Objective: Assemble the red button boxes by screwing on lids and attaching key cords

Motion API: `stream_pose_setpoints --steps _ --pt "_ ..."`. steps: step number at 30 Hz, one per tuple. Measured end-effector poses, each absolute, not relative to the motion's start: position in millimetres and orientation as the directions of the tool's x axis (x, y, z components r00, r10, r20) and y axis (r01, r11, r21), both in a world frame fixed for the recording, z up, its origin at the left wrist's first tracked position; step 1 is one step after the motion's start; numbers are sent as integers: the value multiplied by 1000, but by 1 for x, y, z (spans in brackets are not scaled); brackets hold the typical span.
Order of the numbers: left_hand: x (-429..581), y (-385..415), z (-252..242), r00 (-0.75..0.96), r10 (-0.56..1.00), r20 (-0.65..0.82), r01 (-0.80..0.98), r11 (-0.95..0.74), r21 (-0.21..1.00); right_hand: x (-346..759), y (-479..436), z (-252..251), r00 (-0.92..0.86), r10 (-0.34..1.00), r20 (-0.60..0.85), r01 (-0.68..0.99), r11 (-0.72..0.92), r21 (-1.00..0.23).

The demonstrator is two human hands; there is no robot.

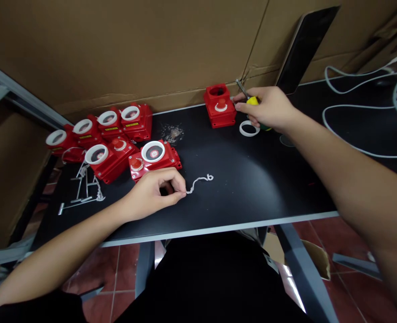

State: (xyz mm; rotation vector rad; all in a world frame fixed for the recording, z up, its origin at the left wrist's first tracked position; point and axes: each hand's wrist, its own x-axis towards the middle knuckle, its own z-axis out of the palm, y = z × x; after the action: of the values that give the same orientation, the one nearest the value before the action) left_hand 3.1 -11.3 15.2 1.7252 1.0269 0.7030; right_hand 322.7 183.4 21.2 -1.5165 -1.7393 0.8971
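My left hand (pixel 158 190) is closed in a pinch on one end of a thin white cord (pixel 198 180); the cord's other end lies curled on the black table. Right behind that hand sits a red alarm box (pixel 167 158) with a white ring around its round window. My right hand (pixel 269 107) is wrapped around a screwdriver (pixel 252 101) with a yellow and green handle, its metal shaft pointing up and away. Its fingertips are by the right side of another red box (pixel 221 117), whose round opening has no white ring. A loose white ring (pixel 248 128) lies below the hand.
Several more red boxes (pixel 113 154) with white rings are grouped at the left. Metal T-shaped bars (pixel 80 188) tied with white cord lie before them. Small debris (pixel 172 133) is scattered mid-table. White cables (pixel 356 107) run along the right; a dark panel (pixel 306 47) leans on the cardboard.
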Motion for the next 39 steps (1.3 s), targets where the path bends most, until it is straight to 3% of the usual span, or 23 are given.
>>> stream_pose_setpoints --steps 5,7,9,12,14,16,22,25,28,30,33,39 --pt "2 -13 16 482 876 10 290 -170 942 328 186 22 -145 988 50 536 121 -836" --pt "2 -14 17 478 878 32 247 -169 954 325 173 26 -137 982 133 516 185 -837" --pt "2 -16 18 459 886 67 227 -189 955 316 149 32 -239 949 208 423 294 -857" --pt "3 -18 20 419 898 132 233 -246 941 294 102 38 -674 739 15 191 194 -962" --pt "4 -19 21 398 903 162 232 -269 935 280 75 38 -794 606 -40 122 94 -988" --pt "5 -20 21 387 906 171 224 -272 936 270 59 36 -834 550 -51 107 70 -992" --pt "8 -21 20 358 921 155 205 -240 949 265 58 24 -813 551 -189 246 30 -969" --pt "9 -20 22 337 930 149 209 -229 951 274 69 30 -818 552 -161 244 81 -966" --pt "9 -20 24 319 937 142 221 -220 950 292 87 47 -700 714 -7 205 192 -960" --pt "10 -21 25 328 934 144 226 -226 947 307 105 57 -523 837 159 202 304 -931" --pt "9 -22 25 357 920 163 223 -253 942 326 137 61 -279 909 310 173 365 -915" --pt "9 -22 23 379 899 219 229 -320 919 332 193 42 111 957 266 356 212 -910"
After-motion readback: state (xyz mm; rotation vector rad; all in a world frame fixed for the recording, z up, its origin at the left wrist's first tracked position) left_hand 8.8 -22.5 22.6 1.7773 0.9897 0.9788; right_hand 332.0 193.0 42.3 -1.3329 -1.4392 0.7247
